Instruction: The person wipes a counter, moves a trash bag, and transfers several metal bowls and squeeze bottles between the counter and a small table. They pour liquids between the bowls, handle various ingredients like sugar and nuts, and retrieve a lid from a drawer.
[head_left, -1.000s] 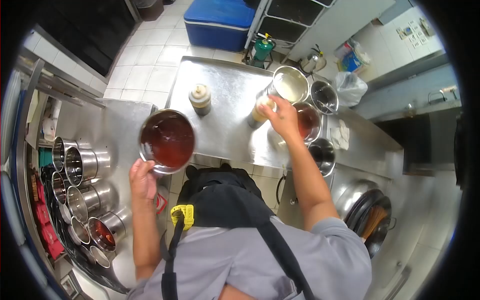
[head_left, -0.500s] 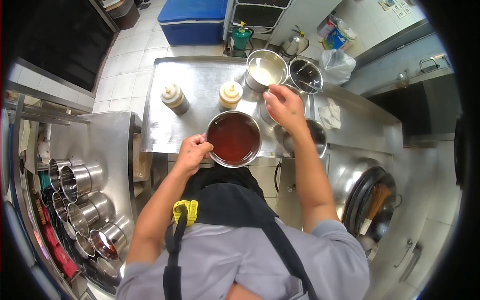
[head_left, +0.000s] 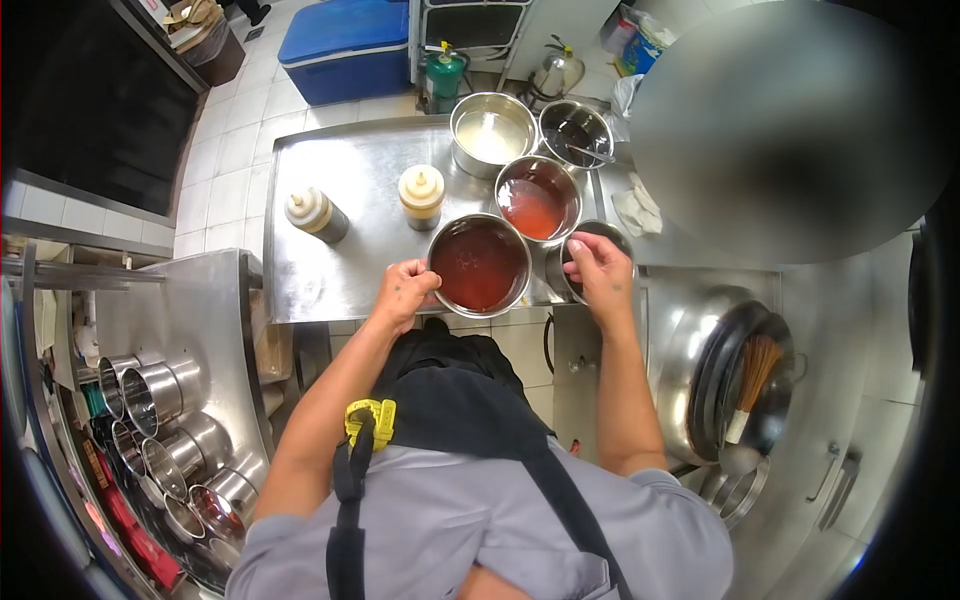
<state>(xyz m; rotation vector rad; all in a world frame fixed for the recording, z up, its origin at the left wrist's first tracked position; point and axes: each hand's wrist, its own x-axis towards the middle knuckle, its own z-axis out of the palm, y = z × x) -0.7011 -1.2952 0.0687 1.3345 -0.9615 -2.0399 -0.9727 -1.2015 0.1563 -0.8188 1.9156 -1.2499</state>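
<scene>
My left hand (head_left: 403, 293) grips the rim of a steel pot (head_left: 434, 240) of dark red liquid, held at the table's front edge. My right hand (head_left: 606, 276) is closed in a pinch over another steel pot (head_left: 622, 240) to the right; whether anything is between its fingertips is hidden. Just behind them, a pot of brighter red liquid (head_left: 535, 205) sits on the table. Farther back are a pot of pale liquid (head_left: 490, 138) and a pot of dark liquid (head_left: 572, 130) with a utensil handle sticking out.
Two squeeze bottles, one dark (head_left: 318, 215) and one yellowish (head_left: 422, 195), stand on the steel table (head_left: 340, 270). A crumpled white cloth (head_left: 638, 208) lies right of the pots. Several steel pots (head_left: 165, 380) lie at left. A blurred grey shape (head_left: 780, 130) covers the upper right.
My right hand has moved from above the brighter red pot toward me, to the pot at right. My left hand still holds its pot. The view has shifted, and a grey blur has appeared.
</scene>
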